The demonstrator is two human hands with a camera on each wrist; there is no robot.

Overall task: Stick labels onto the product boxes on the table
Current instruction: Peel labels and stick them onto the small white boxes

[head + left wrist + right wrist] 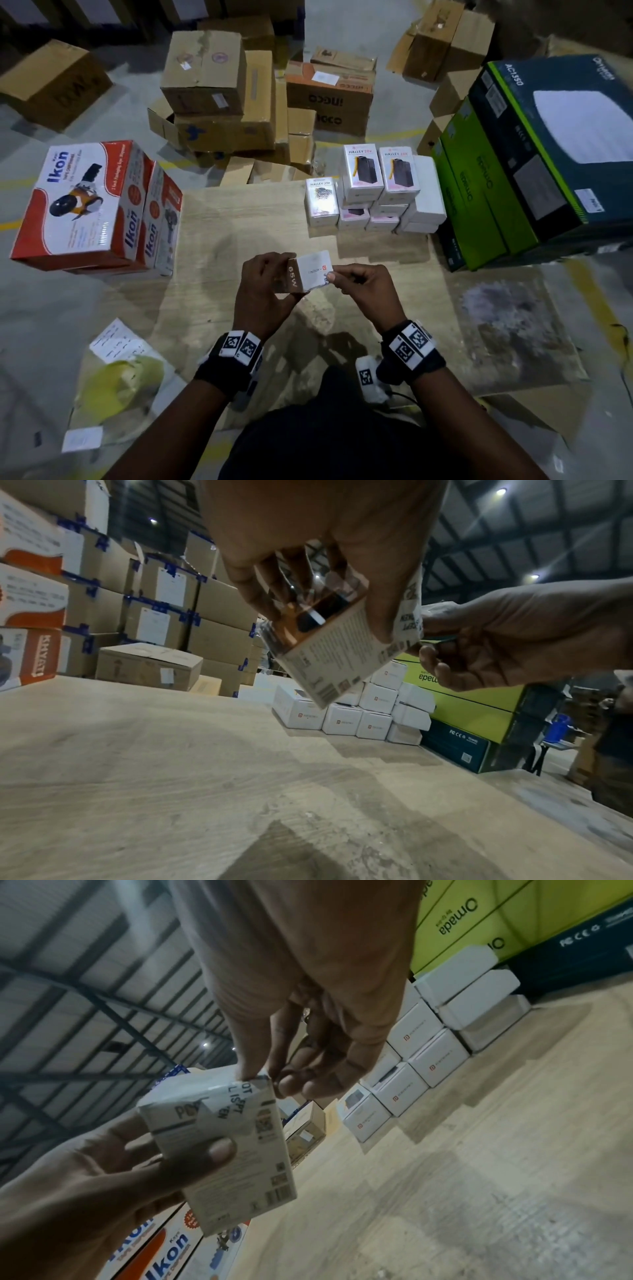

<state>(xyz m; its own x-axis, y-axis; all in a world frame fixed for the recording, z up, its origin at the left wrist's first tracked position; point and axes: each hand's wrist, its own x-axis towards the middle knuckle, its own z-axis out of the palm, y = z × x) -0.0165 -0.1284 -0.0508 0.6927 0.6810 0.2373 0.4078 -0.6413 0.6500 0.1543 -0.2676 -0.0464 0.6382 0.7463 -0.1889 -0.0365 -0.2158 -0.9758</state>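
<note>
Above the wooden table (239, 219) my left hand (270, 284) grips a small white and brown product box (310, 272) marked 65W. In the left wrist view its thumb lies across the printed back of the box (329, 661). My right hand (356, 277) pinches a clear printed label (240, 1104) at the box's right edge, thumb and forefinger on its corner. In the right wrist view the label folds over the top edge of the box (236, 1172), part stuck, part lifted.
A stack of small white product boxes (373, 192) stands at the table's back right, beside large green and dark Omada cartons (513, 164). Red and white Ikon boxes (96, 205) sit at the left. Label sheets (116, 342) lie at the near left. Brown cartons (219, 92) crowd the floor behind.
</note>
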